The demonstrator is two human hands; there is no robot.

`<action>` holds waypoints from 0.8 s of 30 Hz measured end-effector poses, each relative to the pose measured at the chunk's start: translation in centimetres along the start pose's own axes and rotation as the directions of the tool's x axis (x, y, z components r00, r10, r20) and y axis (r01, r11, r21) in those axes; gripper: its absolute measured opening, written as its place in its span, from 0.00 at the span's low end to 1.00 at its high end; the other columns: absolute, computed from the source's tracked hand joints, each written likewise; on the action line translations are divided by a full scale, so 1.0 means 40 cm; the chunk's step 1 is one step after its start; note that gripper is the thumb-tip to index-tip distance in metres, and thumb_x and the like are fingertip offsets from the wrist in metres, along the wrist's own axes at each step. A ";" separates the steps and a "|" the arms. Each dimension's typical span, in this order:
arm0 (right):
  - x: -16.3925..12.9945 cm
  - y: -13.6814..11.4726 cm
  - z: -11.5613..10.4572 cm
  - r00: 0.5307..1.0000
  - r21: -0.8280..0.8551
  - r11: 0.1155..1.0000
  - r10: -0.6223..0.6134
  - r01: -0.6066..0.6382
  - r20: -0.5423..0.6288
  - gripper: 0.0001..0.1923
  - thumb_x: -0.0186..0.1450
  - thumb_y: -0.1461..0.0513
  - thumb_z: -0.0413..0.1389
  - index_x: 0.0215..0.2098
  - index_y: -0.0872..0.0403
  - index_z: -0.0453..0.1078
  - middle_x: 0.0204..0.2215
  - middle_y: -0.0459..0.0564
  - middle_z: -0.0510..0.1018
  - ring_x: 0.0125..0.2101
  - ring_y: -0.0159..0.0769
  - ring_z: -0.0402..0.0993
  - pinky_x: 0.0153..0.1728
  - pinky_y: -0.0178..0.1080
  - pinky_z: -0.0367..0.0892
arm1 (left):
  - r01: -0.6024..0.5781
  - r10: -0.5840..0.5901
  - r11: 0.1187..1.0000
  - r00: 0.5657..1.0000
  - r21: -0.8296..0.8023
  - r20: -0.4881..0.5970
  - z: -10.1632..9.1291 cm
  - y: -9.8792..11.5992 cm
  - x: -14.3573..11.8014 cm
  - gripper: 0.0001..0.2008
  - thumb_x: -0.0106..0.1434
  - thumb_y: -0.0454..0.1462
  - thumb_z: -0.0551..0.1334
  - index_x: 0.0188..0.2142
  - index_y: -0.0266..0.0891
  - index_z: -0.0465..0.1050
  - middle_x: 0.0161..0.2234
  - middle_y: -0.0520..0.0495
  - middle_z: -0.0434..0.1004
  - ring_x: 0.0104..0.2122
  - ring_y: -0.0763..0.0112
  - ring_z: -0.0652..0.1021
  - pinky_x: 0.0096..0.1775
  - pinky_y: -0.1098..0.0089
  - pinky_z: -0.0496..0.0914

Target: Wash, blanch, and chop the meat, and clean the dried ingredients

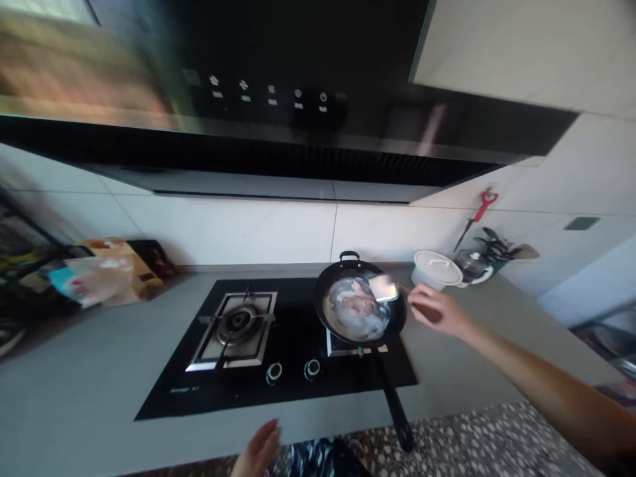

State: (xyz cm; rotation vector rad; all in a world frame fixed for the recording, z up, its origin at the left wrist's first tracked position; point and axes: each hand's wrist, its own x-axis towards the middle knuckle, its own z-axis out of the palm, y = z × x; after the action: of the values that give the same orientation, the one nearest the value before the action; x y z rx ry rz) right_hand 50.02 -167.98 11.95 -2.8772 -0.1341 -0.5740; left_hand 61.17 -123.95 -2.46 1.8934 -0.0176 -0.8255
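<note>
Above the pan point(398, 318), toward its two o'clock, the spatula point(383, 289) lay nearly crosswise, ten o'clock from the nearer right hand point(440, 310), whose fingers gripped its blurred handle, while the left hand point(260, 448), loosely open and seemingly empty, hung at seven, with counter point(460, 371) beyond the pan's four o'clock.

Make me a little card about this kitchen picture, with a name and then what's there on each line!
Right hand: right hand holding a spatula over the pan
Left hand: left hand low, near the counter's front edge; partly cut off
Pan: black pan on the stove, long handle toward the person
In the pan: pinkish food in whitish liquid; can't tell what kind
Left of the pan: burner
Right of the pan: white lidded pot
Above: black range hood
</note>
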 end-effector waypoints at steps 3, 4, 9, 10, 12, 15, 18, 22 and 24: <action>0.105 0.149 0.020 0.995 0.128 0.989 0.086 -0.079 -0.051 0.08 0.56 0.62 0.53 0.34 0.51 0.71 0.33 0.48 0.71 0.32 0.32 0.70 0.35 0.34 0.65 | 0.010 0.045 0.986 0.942 -0.164 0.331 0.244 0.080 0.006 0.30 0.49 0.55 0.62 0.45 0.37 0.68 0.42 0.42 0.74 0.42 0.63 0.74 0.43 0.66 0.67; 0.136 0.190 0.042 0.996 0.162 0.984 0.083 -0.078 -0.024 0.07 0.55 0.63 0.53 0.32 0.51 0.71 0.32 0.47 0.71 0.31 0.31 0.70 0.35 0.34 0.65 | 0.031 0.057 0.977 0.915 -0.209 0.400 0.318 0.108 0.005 0.31 0.49 0.56 0.61 0.45 0.37 0.69 0.43 0.42 0.73 0.41 0.63 0.74 0.41 0.66 0.67; 0.208 0.329 0.168 0.967 0.370 0.895 0.250 -0.249 0.046 0.06 0.50 0.62 0.55 0.27 0.53 0.71 0.27 0.45 0.73 0.26 0.30 0.70 0.31 0.33 0.67 | 0.221 0.001 0.873 0.891 -0.435 0.454 0.557 0.190 0.009 0.24 0.48 0.54 0.62 0.36 0.38 0.64 0.33 0.46 0.73 0.30 0.68 0.75 0.32 0.66 0.68; 0.206 0.347 0.185 0.938 0.442 0.832 0.336 -0.336 0.081 0.07 0.50 0.61 0.55 0.28 0.53 0.71 0.24 0.45 0.73 0.24 0.30 0.71 0.29 0.33 0.68 | 0.254 -0.013 0.842 0.892 -0.476 0.452 0.578 0.192 0.012 0.22 0.48 0.52 0.62 0.34 0.39 0.62 0.29 0.48 0.72 0.26 0.69 0.74 0.30 0.67 0.67; 0.186 0.377 0.208 0.854 0.594 0.639 0.489 -0.489 0.178 0.12 0.49 0.59 0.57 0.31 0.56 0.70 0.21 0.45 0.73 0.22 0.32 0.72 0.26 0.34 0.69 | 0.300 -0.031 0.786 0.893 -0.541 0.449 0.602 0.186 0.019 0.20 0.49 0.49 0.63 0.33 0.40 0.57 0.24 0.52 0.69 0.20 0.72 0.71 0.26 0.67 0.66; 0.136 0.398 0.217 0.773 0.742 0.395 0.581 -0.542 0.255 0.19 0.46 0.56 0.60 0.34 0.58 0.69 0.19 0.46 0.74 0.21 0.34 0.73 0.25 0.35 0.71 | 0.329 -0.035 0.728 0.894 -0.601 0.447 0.616 0.170 0.025 0.20 0.49 0.46 0.64 0.32 0.41 0.55 0.21 0.54 0.66 0.18 0.73 0.69 0.24 0.68 0.65; 0.088 0.385 0.187 0.790 0.789 0.367 0.569 -0.492 0.229 0.21 0.45 0.54 0.62 0.34 0.58 0.69 0.21 0.47 0.75 0.21 0.34 0.73 0.25 0.35 0.72 | 0.338 -0.027 0.696 0.894 -0.634 0.447 0.623 0.159 0.026 0.20 0.48 0.46 0.65 0.32 0.41 0.57 0.21 0.54 0.66 0.18 0.73 0.69 0.23 0.68 0.65; 0.060 0.316 0.103 0.822 0.789 0.433 0.549 -0.437 0.154 0.21 0.48 0.53 0.62 0.35 0.58 0.69 0.24 0.49 0.76 0.24 0.36 0.75 0.27 0.36 0.72 | 0.315 -0.010 0.723 0.895 -0.615 0.447 0.612 0.145 0.022 0.21 0.49 0.50 0.63 0.34 0.37 0.62 0.22 0.51 0.68 0.20 0.72 0.71 0.25 0.68 0.66; 0.059 0.270 0.067 0.844 0.753 0.502 0.520 -0.424 0.129 0.20 0.49 0.52 0.61 0.35 0.57 0.70 0.25 0.49 0.76 0.24 0.36 0.75 0.27 0.37 0.72 | 0.309 -0.025 0.752 0.896 -0.582 0.443 0.585 0.129 0.027 0.23 0.52 0.53 0.58 0.36 0.35 0.65 0.25 0.49 0.70 0.23 0.72 0.72 0.26 0.69 0.66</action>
State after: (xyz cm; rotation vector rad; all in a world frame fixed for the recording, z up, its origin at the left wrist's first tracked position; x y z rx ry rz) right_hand 54.55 -177.79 8.47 -1.8963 0.3584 -0.4193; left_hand 50.94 -145.54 -4.42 1.0529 0.1668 -1.1728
